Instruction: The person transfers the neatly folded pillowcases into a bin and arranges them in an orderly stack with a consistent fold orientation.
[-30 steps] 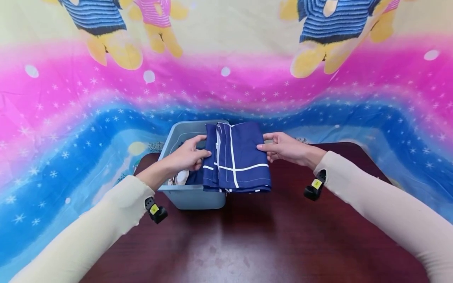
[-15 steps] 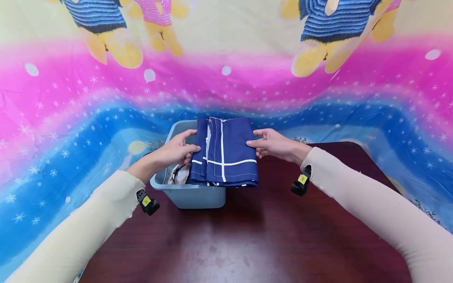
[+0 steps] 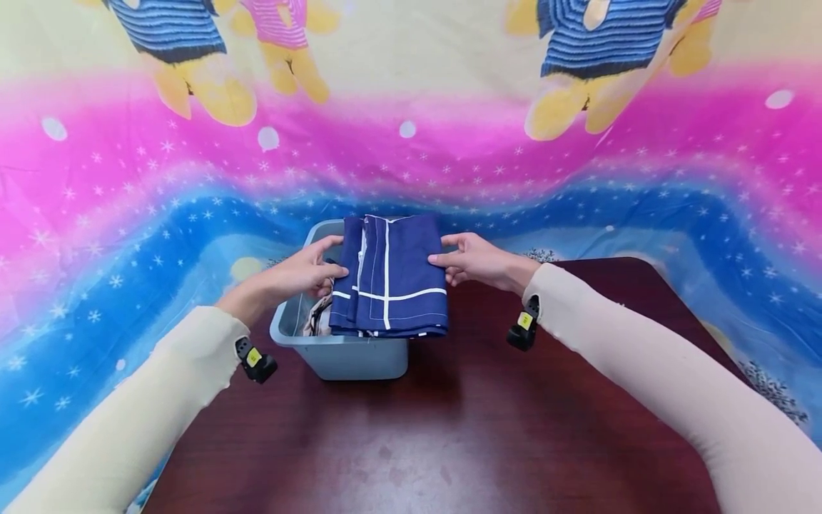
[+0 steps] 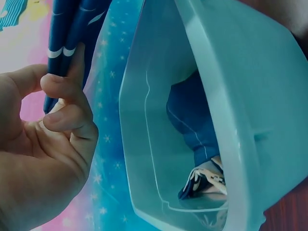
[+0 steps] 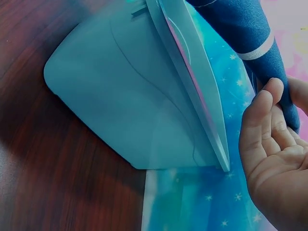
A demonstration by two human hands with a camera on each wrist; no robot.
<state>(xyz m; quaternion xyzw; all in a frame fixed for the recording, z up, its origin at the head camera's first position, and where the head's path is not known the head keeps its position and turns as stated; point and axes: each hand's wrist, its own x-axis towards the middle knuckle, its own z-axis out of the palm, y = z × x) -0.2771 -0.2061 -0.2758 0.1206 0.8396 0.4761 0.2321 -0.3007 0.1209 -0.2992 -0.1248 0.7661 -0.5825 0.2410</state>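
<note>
A folded navy cloth (image 3: 407, 260) with white lines is held flat above the grey-blue plastic bin (image 3: 359, 360). My left hand (image 3: 297, 275) pinches its left edge between thumb and fingers; the left wrist view shows that hand (image 4: 57, 130) gripping the folded layers. On the opposite edge, my right hand (image 3: 478, 260) pinches the cloth, thumb on top. From the right wrist, the hand (image 5: 276, 139) has its fingers around the rounded fold. Inside the bin lie another navy cloth (image 4: 192, 115) and a beige, dark-patterned cloth (image 4: 209, 180), mostly covered by the held one in the head view.
The bin stands toward the back of a dark red-brown table (image 3: 411, 442). Behind it hangs a pink and blue curtain (image 3: 449, 143) with bears and snowflakes. The table's right edge slopes away past the right forearm.
Both hands have carried the folded cloth leftward and slightly back, from beside the bin's right half to mostly over its opening. The bin has stayed in place.
</note>
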